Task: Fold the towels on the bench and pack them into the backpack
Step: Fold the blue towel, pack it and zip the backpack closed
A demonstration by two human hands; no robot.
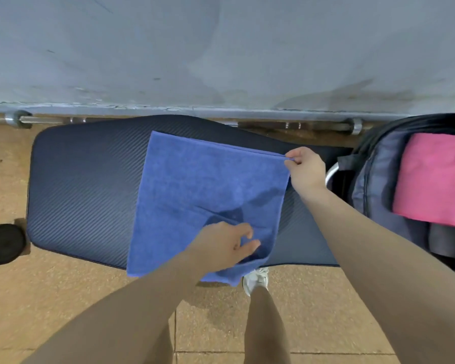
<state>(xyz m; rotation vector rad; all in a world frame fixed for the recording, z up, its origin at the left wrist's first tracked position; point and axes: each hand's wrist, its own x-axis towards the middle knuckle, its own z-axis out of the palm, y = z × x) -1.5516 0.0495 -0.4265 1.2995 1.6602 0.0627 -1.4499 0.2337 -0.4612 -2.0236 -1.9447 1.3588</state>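
A blue towel point(195, 190), doubled over, lies across the dark padded bench point(82, 185), its near edge hanging over the bench's front. My right hand point(304, 170) pinches the towel's far right corner. My left hand point(225, 245) grips the towel near its near right corner, where the cloth bunches. At the right edge stands a dark open backpack point(373, 185) with a folded pink towel point(434, 177) lying in its opening.
A metal barbell point(21, 119) runs along the foot of the grey wall behind the bench. A black round weight point(4, 243) sits on the tiled floor at the left. My leg and white shoe point(256, 279) stand just in front of the bench.
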